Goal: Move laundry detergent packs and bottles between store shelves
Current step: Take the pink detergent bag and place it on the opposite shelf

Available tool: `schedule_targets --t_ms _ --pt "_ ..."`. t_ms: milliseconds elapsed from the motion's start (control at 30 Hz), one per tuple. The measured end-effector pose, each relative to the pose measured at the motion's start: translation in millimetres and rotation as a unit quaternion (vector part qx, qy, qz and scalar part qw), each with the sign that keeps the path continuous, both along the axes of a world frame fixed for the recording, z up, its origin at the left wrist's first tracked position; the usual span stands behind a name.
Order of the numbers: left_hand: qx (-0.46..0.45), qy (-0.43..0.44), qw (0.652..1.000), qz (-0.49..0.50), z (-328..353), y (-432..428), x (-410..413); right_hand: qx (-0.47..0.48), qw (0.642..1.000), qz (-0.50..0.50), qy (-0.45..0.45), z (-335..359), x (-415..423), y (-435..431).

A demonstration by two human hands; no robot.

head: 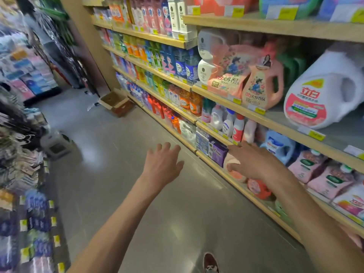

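Note:
My right hand (254,161) reaches with spread fingers over the edge of a low shelf (234,180), just above a pale pink pack (233,168) that lies next to purple packs (217,152). It holds nothing. My left hand (163,163) hovers open over the aisle floor, apart from the shelves. A large white detergent bottle (323,91) and a pink bottle (262,85) stand on the upper shelf beside a pink refill pack (226,75). Blue bottles (277,146) and pink pouches (325,178) fill the lower right shelves.
Wooden shelves of bottles run along the right of the aisle. An open cardboard box (116,102) sits on the grey floor by the shelf base. Racks of packaged goods (21,154) line the left. My shoe (210,263) shows at the bottom.

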State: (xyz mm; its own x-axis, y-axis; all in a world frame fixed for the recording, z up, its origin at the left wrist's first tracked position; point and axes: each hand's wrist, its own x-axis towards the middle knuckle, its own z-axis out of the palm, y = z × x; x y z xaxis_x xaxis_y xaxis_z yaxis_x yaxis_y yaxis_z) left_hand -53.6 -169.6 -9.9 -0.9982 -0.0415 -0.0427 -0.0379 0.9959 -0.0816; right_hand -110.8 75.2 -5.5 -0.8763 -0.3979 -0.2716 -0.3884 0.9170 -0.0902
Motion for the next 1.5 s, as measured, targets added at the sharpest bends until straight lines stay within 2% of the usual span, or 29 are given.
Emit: schedule_targets --t_ms 167,300,467,600,800,1000,1333,1500 --pt "0.019 0.027 0.999 -0.009 6.4 -23.1 -89.3 0.015 1.000 -0.011 0.020 3.7 -87.9 -26.4" --pt "0.028 0.016 0.999 -0.030 -5.2 -33.3 -143.8 0.039 0.999 -0.021 0.011 -1.3 -134.7 -37.2" --pt "0.038 0.000 0.996 -0.075 -20.7 -51.2 -213.8 0.025 0.998 -0.060 -0.014 -11.9 -184.0 -47.5" --pt "0.046 -0.002 0.992 -0.116 -28.1 -67.9 -275.9 0.046 0.992 -0.107 -0.045 -16.0 -225.9 -64.8" --pt "0.058 -0.025 0.981 -0.185 -30.6 -102.0 -373.9 0.014 0.979 -0.191 -0.065 -21.4 -292.0 -96.6" --pt "0.081 -0.017 0.967 -0.242 -36.0 -125.3 -469.9 0.004 0.965 -0.257 -0.054 -32.3 -343.9 -111.5" --pt "0.097 -0.047 0.950 -0.292 -66.1 -98.9 -578.8 0.006 0.949 -0.315 -0.022 -49.9 -425.9 -88.7" --pt "0.110 -0.023 0.938 -0.327 -74.1 -73.6 -624.8 -0.046 0.934 -0.353 0.006 -66.4 -466.5 -78.3"
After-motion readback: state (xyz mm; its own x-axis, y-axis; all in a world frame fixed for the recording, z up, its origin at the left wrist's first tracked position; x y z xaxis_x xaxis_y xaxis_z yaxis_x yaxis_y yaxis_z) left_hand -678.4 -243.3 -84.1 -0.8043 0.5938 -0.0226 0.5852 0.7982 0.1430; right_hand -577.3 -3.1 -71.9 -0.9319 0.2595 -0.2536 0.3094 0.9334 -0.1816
